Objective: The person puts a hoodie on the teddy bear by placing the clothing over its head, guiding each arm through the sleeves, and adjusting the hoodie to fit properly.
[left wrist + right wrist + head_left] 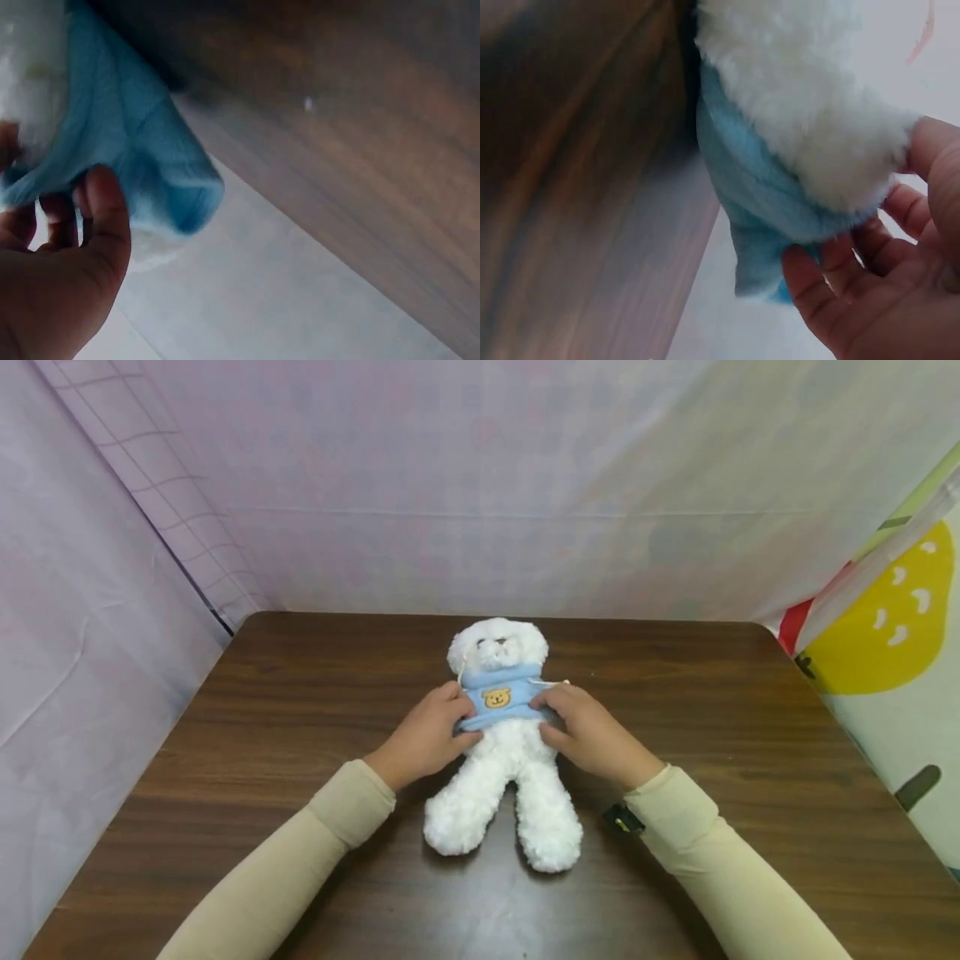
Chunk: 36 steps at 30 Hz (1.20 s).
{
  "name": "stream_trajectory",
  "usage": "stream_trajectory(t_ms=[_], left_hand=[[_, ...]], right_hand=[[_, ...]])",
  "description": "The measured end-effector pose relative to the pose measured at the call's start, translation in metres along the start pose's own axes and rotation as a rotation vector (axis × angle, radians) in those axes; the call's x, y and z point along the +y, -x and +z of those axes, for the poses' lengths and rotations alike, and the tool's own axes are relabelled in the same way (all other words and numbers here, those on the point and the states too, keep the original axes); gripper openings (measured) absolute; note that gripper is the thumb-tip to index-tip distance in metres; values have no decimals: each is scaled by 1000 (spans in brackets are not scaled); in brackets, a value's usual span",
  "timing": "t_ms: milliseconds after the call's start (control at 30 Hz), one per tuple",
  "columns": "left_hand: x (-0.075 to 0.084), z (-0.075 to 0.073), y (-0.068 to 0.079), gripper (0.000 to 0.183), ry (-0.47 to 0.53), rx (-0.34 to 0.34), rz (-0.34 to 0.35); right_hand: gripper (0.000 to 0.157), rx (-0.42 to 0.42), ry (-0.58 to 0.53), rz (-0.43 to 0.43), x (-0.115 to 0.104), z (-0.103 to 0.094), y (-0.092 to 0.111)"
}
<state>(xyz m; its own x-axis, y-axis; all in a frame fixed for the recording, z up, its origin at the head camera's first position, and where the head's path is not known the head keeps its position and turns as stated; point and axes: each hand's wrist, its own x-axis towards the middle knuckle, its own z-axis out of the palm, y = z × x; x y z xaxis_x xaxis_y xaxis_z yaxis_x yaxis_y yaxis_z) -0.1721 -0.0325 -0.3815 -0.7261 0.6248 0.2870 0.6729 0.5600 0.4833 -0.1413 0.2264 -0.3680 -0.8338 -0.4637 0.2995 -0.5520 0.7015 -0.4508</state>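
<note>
A white plush teddy bear (517, 752) lies on its back on the brown table, head away from me and legs spread toward me. It wears a light blue sweater (517, 697) with a small bear-face patch (496, 697). My left hand (423, 732) grips the left side of the bear at the sweater's lower edge. In the left wrist view its fingers curl at the blue cloth (131, 120). Opposite, my right hand (596, 731) holds the other side. The right wrist view shows its thumb at white fur (802, 97) and its fingers against the sweater (757, 180).
The dark wood-grain table (300, 677) meets a pale hanging cloth (480, 485) at the back. Another white cloth (90, 610) hangs at the left, and one with a yellow print (892, 618) at the right. A small dark item (624, 818) sits at the right cuff.
</note>
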Motion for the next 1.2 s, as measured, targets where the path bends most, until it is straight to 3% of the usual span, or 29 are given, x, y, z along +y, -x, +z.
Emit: stream_trajectory(t_ms=[167, 333, 400, 533, 700, 800, 967, 1033, 1200], left_hand=[[5, -2, 5, 25, -31, 32, 54], [4, -7, 10, 7, 25, 34, 56], [5, -8, 11, 10, 31, 35, 67], [8, -5, 12, 14, -37, 46, 127], [16, -1, 6, 22, -154, 99, 184], [19, 1, 2, 28, -187, 137, 195], [19, 4, -4, 35, -224, 151, 207], [18, 4, -4, 35, -235, 137, 208], [14, 3, -1, 30, -253, 66, 182]], right_hand=[[13, -4, 39, -17, -8, -3, 2], [30, -84, 33, 36, -14, -11, 9], [33, -80, 51, 38, -14, -10, 11], [17, -1, 103, 16, -12, -3, 12], [32, 122, 223, 4, -15, 2, 9], [36, 185, 299, 50, -18, 3, 8], [37, 223, 377, 108, -21, 8, 8], [35, 215, 403, 89, -19, 10, 9], [23, 108, 438, -59, -8, 9, 10]])
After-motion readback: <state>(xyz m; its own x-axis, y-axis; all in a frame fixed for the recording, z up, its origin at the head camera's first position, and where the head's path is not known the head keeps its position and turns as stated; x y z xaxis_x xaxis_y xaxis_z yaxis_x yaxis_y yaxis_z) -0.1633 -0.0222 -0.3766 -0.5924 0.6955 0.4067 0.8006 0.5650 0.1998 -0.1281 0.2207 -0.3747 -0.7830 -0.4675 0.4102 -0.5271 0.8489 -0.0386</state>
